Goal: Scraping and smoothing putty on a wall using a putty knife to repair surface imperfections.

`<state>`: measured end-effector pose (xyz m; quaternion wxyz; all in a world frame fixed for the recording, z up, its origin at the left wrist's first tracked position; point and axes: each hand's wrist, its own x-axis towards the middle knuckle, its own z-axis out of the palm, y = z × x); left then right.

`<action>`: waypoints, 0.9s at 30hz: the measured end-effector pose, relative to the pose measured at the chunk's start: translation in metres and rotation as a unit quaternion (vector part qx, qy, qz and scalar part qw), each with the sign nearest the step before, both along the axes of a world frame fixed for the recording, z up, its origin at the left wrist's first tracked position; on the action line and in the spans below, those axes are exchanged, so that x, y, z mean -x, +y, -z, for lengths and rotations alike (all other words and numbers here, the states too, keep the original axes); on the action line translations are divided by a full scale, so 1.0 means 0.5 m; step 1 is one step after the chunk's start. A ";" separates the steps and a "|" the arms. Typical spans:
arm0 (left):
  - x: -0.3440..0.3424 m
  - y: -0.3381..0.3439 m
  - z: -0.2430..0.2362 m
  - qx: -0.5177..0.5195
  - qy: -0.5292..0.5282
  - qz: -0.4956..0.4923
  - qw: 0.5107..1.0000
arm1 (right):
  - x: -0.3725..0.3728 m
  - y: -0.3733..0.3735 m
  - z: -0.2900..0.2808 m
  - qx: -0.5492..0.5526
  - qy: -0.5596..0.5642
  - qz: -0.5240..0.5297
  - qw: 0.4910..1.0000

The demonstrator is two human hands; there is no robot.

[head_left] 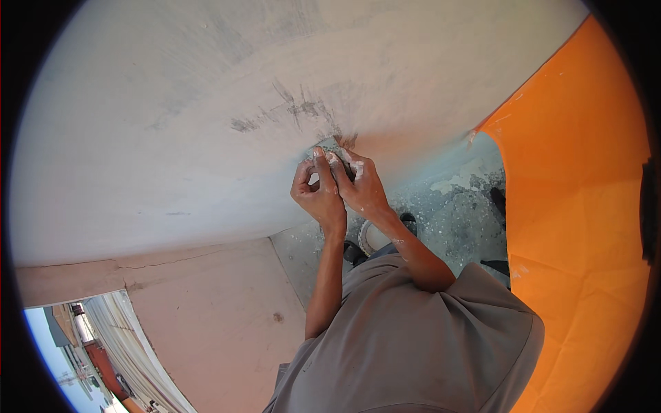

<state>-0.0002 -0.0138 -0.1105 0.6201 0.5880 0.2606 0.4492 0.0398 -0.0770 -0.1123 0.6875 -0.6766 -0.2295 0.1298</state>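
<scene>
Both hands are together at the pale wall (158, 144), close in front of my body. My left hand (319, 198) pinches a small flat grey piece (329, 144), thumb and fingers closed on its near side. Beside it, my right hand (365, 187) grips the same piece, its fingers bent and smeared with white. The piece lies against or very near the wall; its exact kind is not clear. Just above it, dark scuffed streaks (303, 109) mark the wall's surface. White flecks dot both hands and the right forearm.
An orange sheet (575, 206) hangs along the right side. Below my hands, a round whitish bucket (374, 239) stands between my feet on the paint-spattered floor (447, 224). A pinkish wall (213, 310) is at lower left, beside an opening with a pale curtain (127, 330).
</scene>
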 end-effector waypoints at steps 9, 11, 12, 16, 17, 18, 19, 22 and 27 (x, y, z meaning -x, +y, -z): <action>0.007 -0.007 -0.012 0.000 0.031 -0.003 1.000 | 0.004 -0.020 0.000 0.012 0.053 -0.027 0.998; 0.012 0.001 -0.034 0.012 -0.017 0.006 1.000 | 0.016 -0.017 -0.049 0.035 -0.001 -0.006 0.999; 0.021 -0.004 -0.031 0.015 -0.013 0.006 1.000 | 0.017 -0.017 -0.062 0.058 -0.059 0.011 0.996; 0.012 -0.005 -0.027 -0.005 0.012 -0.007 1.000 | 0.009 -0.012 -0.023 -0.010 0.020 -0.018 1.000; 0.012 -0.004 -0.027 -0.007 0.009 -0.011 1.000 | 0.008 -0.010 -0.024 -0.011 0.020 -0.018 1.000; 0.011 -0.004 -0.028 -0.009 0.005 -0.015 1.000 | 0.006 -0.005 -0.029 -0.019 0.006 -0.016 1.000; 0.015 -0.002 -0.034 -0.005 0.008 -0.007 1.000 | 0.010 -0.010 -0.037 -0.025 -0.006 -0.013 1.000; 0.019 -0.007 -0.045 0.002 -0.013 0.001 1.000 | 0.011 -0.018 -0.052 -0.028 -0.006 -0.024 0.999; 0.009 -0.006 -0.050 -0.010 -0.011 -0.003 1.000 | 0.009 -0.008 -0.048 -0.029 -0.015 -0.002 0.999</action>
